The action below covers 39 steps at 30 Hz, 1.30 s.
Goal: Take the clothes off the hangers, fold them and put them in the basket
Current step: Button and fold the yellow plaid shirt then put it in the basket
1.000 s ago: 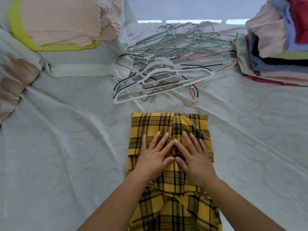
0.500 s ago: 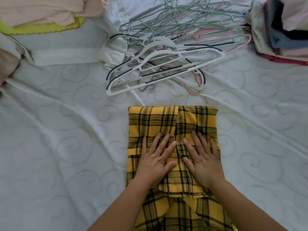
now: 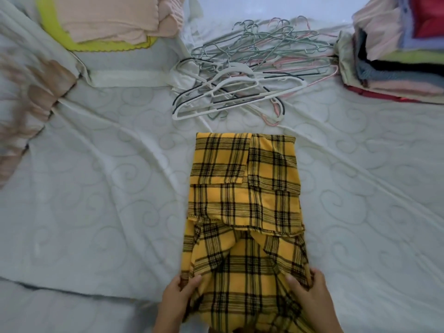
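While the far left is only a blur of brown-and-pink patterned cloth [image 3: 31,92], things sharpen as we move across. A pile of pink folded clothes [image 3: 113,18] sits top left on something with a yellow-green scalloped rim [image 3: 57,42]; I can't tell whether that's the basket.

Down at the near edge, the left hand [image 3: 179,294] grips the left corner of the yellow plaid shirt [image 3: 245,188], thumb on top and fingers tucked under. The shirt lies flat in the middle of the white quilted bed [image 3: 96,200], narrowed into a long strip with both sides folded in over the centre.

Beyond its far end is a tangle of hangers [image 3: 259,49], all bare, with 1 white hanger [image 3: 240,92] on top, near the shirt but not touching it.

The right hand [image 3: 310,296] mirrors the left, curled round the opposite near corner, so both hands have cloth in them.

My read: this is light, soft woven fabric, limp and not slippery. It will sag between the 2 grips, and the tucked-in layers could slide apart. The best hold is right there at the 2 near corners, pinching every layer together, then carrying that end up toward the far edge.

Far right, a stack of folded clothes [image 3: 396,68] waits, well apart.
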Each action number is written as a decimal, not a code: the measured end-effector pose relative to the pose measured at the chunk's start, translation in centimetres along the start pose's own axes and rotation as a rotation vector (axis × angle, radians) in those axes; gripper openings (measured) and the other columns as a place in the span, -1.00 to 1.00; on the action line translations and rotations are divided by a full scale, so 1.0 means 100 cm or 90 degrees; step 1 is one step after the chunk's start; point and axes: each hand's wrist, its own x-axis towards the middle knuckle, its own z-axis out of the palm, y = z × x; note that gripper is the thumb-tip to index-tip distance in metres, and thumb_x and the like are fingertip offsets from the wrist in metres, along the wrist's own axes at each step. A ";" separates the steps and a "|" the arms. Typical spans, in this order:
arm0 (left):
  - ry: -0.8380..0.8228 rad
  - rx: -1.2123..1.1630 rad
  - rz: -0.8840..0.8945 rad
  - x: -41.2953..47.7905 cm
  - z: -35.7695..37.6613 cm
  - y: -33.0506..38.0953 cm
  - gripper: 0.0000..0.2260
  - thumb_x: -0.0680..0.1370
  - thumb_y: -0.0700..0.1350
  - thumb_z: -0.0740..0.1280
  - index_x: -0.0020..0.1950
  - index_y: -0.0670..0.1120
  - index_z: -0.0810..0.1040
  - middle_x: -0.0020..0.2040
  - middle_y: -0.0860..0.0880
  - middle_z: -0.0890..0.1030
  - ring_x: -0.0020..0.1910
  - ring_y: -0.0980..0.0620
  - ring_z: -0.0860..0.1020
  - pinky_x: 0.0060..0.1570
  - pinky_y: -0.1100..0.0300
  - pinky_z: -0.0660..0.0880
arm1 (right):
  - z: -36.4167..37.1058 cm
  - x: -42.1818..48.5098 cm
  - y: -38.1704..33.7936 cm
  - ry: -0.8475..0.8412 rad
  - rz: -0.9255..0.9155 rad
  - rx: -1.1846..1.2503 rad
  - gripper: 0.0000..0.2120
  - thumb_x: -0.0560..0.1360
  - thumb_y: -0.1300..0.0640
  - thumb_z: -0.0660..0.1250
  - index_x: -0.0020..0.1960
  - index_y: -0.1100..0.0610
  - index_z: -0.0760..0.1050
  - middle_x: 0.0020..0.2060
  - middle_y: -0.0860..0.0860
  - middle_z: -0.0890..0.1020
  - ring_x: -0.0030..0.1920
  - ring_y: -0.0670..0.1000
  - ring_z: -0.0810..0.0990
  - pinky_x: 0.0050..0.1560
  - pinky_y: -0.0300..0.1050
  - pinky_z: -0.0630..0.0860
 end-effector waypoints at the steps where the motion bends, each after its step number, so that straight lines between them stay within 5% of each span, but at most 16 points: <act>1: -0.051 -0.001 -0.014 -0.001 -0.004 -0.004 -0.24 -0.13 0.34 0.56 -0.08 -0.08 0.66 -0.12 -0.08 0.70 -0.01 -0.11 0.62 0.14 -0.05 0.49 | -0.005 -0.005 0.003 -0.062 0.035 -0.003 -0.42 0.37 -0.07 0.44 0.29 0.16 0.40 0.24 0.12 0.50 0.22 0.12 0.46 0.19 -0.06 0.36; 4: -0.166 -0.122 -0.028 -0.025 -0.024 0.020 -0.39 0.06 0.09 0.63 -0.03 -0.24 0.66 -0.05 -0.29 0.66 -0.08 -0.20 0.65 0.03 -0.06 0.57 | -0.027 -0.012 -0.008 -0.194 0.081 0.031 -0.38 0.23 -0.19 0.49 0.16 0.14 0.54 0.08 0.07 0.62 0.13 0.10 0.52 0.23 -0.07 0.36; 7: -0.255 -0.282 -0.030 -0.036 -0.038 0.046 -0.64 0.39 -0.19 0.35 0.11 -0.37 0.54 -0.01 -0.38 0.61 -0.18 -0.21 0.66 -0.25 0.01 0.63 | -0.051 -0.014 -0.040 -0.279 0.169 0.179 -0.55 0.37 0.02 0.43 0.12 0.32 0.55 -0.13 0.23 0.69 -0.12 0.21 0.66 -0.05 0.01 0.56; 10: -0.296 -0.351 0.015 -0.041 -0.038 0.086 -0.70 0.47 -0.11 0.25 0.06 -0.26 0.62 0.02 -0.32 0.63 -0.14 -0.20 0.66 -0.23 -0.02 0.63 | -0.066 -0.009 -0.088 -0.375 0.156 0.329 -0.56 0.29 0.07 0.52 0.06 0.32 0.58 -0.06 0.32 0.64 -0.11 0.26 0.66 -0.15 0.08 0.60; 13: -0.278 -0.417 0.035 -0.031 -0.027 0.141 -0.71 0.42 -0.09 0.27 -0.11 -0.26 0.69 -0.10 -0.25 0.67 -0.21 -0.10 0.67 -0.28 0.09 0.63 | -0.068 0.011 -0.141 -0.449 0.105 0.460 -0.46 -0.10 0.24 0.69 -0.16 0.35 0.65 -0.23 0.29 0.65 -0.23 0.21 0.67 -0.29 0.06 0.61; 15: -0.277 -0.484 0.019 -0.010 -0.017 0.175 -0.72 0.46 -0.12 0.26 -0.06 -0.28 0.66 -0.10 -0.23 0.67 -0.19 -0.06 0.67 -0.25 0.13 0.63 | -0.064 0.032 -0.172 -0.518 0.066 0.533 -0.40 0.06 0.32 0.64 0.06 0.37 0.58 -0.04 0.33 0.64 -0.04 0.23 0.66 -0.12 0.11 0.60; 17: -0.267 -0.565 0.010 0.017 -0.008 0.206 -0.71 0.59 -0.13 0.15 -0.05 -0.28 0.60 -0.16 -0.23 0.66 -0.23 -0.06 0.67 -0.26 0.12 0.63 | -0.062 0.060 -0.195 -0.406 0.121 0.600 -0.30 -0.02 0.37 0.65 0.10 0.36 0.53 -0.08 0.32 0.64 -0.10 0.23 0.67 -0.30 0.11 0.62; 20: -0.237 -0.625 0.078 0.050 -0.001 0.243 -0.68 0.64 -0.05 0.09 0.09 -0.27 0.49 -0.09 -0.23 0.65 -0.16 -0.08 0.67 -0.10 0.05 0.62 | -0.054 0.094 -0.216 -0.223 0.142 0.705 -0.58 0.56 0.21 0.23 0.36 0.34 0.29 0.06 0.30 0.57 0.01 0.16 0.60 -0.20 0.03 0.62; 22: -0.174 -0.548 0.127 0.064 0.003 0.253 -0.71 0.64 -0.08 0.11 0.25 -0.23 0.38 0.11 -0.22 0.58 -0.01 -0.08 0.61 -0.03 0.05 0.58 | -0.047 0.109 -0.219 -0.145 0.073 0.637 -0.61 0.63 0.23 0.06 0.43 0.32 0.19 0.17 0.30 0.49 0.08 0.14 0.54 0.04 -0.03 0.54; 24: -0.031 -0.301 0.238 0.074 0.004 0.248 -0.78 0.59 -0.19 0.24 0.23 -0.15 0.37 0.21 -0.19 0.50 0.11 -0.09 0.54 -0.04 0.12 0.52 | -0.042 0.114 -0.211 -0.029 -0.041 0.379 -0.65 0.61 0.28 0.10 0.39 0.29 0.29 0.16 0.26 0.49 0.01 0.09 0.54 0.03 -0.09 0.51; 27: 0.108 0.268 0.562 0.081 0.004 0.239 -0.41 0.41 -0.16 0.47 0.38 -0.01 0.31 0.35 -0.06 0.36 0.35 -0.03 0.33 0.31 0.00 0.34 | -0.042 0.121 -0.201 0.088 -0.170 0.088 -0.64 0.55 0.21 0.27 0.34 0.15 0.38 0.13 0.10 0.48 0.05 0.03 0.49 -0.01 -0.11 0.43; 29: 0.095 0.459 0.664 0.087 0.012 0.245 -0.16 0.31 -0.02 0.55 0.48 -0.01 0.18 0.44 -0.01 0.27 0.42 0.02 0.21 0.42 -0.04 0.10 | -0.041 0.125 -0.202 0.092 -0.177 0.076 -0.59 0.52 0.14 0.33 0.34 0.14 0.37 0.10 0.04 0.46 0.09 0.01 0.45 0.05 -0.09 0.40; 31: 0.081 0.479 0.641 0.093 0.026 0.264 -0.17 0.29 0.07 0.53 0.46 -0.03 0.22 0.35 0.06 0.36 0.35 0.08 0.27 0.43 -0.02 0.04 | -0.034 0.128 -0.208 0.070 -0.164 0.072 -0.57 0.50 0.09 0.35 0.32 0.16 0.39 0.07 0.03 0.48 0.08 0.01 0.46 0.06 -0.07 0.40; 35: 0.033 0.432 0.643 0.095 0.050 0.306 -0.83 0.48 -0.13 0.39 0.06 -0.08 0.58 -0.06 0.03 0.59 -0.02 0.00 0.50 0.22 -0.06 0.34 | -0.022 0.131 -0.214 0.107 -0.208 0.060 -0.68 0.47 0.12 0.38 0.19 0.17 0.45 -0.10 0.05 0.55 -0.08 0.06 0.55 -0.09 -0.10 0.48; 37: -0.043 0.279 0.618 0.099 0.048 0.320 -0.85 0.51 -0.26 0.33 0.01 -0.06 0.59 -0.12 -0.02 0.61 -0.11 -0.04 0.56 0.04 -0.04 0.51 | -0.021 0.131 -0.213 0.157 -0.262 0.106 -0.77 0.48 0.16 0.37 0.10 0.12 0.43 -0.20 0.00 0.52 -0.18 -0.01 0.53 -0.20 -0.19 0.45; 39: -0.012 0.310 0.588 0.114 0.042 0.326 -0.82 0.53 -0.22 0.32 0.11 -0.07 0.56 -0.07 -0.05 0.61 -0.04 -0.06 0.58 0.05 -0.04 0.52 | -0.016 0.133 -0.212 0.199 -0.276 0.094 -0.78 0.48 0.12 0.37 0.06 0.08 0.39 -0.22 -0.05 0.49 -0.20 -0.05 0.50 -0.23 -0.22 0.41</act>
